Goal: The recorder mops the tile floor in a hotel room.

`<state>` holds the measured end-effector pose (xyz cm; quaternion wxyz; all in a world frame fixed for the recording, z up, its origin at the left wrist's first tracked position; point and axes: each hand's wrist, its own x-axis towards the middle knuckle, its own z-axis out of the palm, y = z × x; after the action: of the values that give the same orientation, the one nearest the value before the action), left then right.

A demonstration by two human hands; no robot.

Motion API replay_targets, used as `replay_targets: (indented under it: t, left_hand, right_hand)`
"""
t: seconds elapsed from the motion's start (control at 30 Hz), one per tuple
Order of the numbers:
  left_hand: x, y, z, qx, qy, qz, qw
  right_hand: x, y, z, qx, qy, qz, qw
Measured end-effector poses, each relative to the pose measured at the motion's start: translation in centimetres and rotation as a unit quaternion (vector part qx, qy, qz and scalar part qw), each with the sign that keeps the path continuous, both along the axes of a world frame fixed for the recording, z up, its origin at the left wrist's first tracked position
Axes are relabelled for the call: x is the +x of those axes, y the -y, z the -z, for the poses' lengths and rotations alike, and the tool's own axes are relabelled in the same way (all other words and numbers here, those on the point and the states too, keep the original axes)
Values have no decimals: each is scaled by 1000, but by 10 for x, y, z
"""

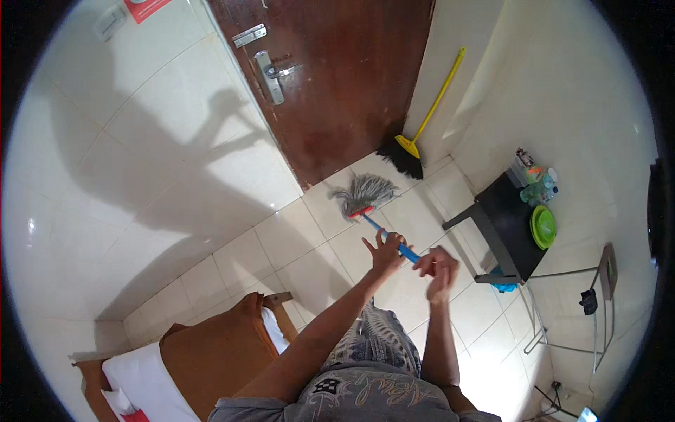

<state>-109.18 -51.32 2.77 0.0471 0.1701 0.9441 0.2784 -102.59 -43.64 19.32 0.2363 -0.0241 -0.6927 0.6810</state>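
A mop with a blue handle (409, 253) slants down and away from me. Its grey string head (366, 191) lies spread on the tiled floor before the door, joined to the handle by a red clamp (362, 212). My left hand (387, 254) is around the handle, with some fingers lifted off and spread. Blurred by motion, my right hand (440, 268) is closed at the handle's upper end, which its fingers hide.
A brown door (337, 79) with a metal lever stands ahead. A yellow-handled broom (437, 95) leans in the corner beside it. To the right, a black table (503, 221) bears green plates (543, 227) and plastic bottles (539, 191). A bed with a brown cover (216, 353) is at left.
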Motion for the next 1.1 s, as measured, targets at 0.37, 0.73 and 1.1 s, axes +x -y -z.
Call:
replay_targets:
  t: [0.37, 0.73, 1.1]
  left_hand:
    - [92, 67, -13, 4, -44, 76, 996]
    - [84, 19, -5, 91, -62, 121, 987]
    - [115, 34, -8, 69, 7, 139, 988]
  right_hand:
    - [40, -6, -8, -258, 59, -83, 961]
    - [102, 42, -18, -39, 9, 90, 995]
    - [106, 33, -54, -95, 10, 79, 992]
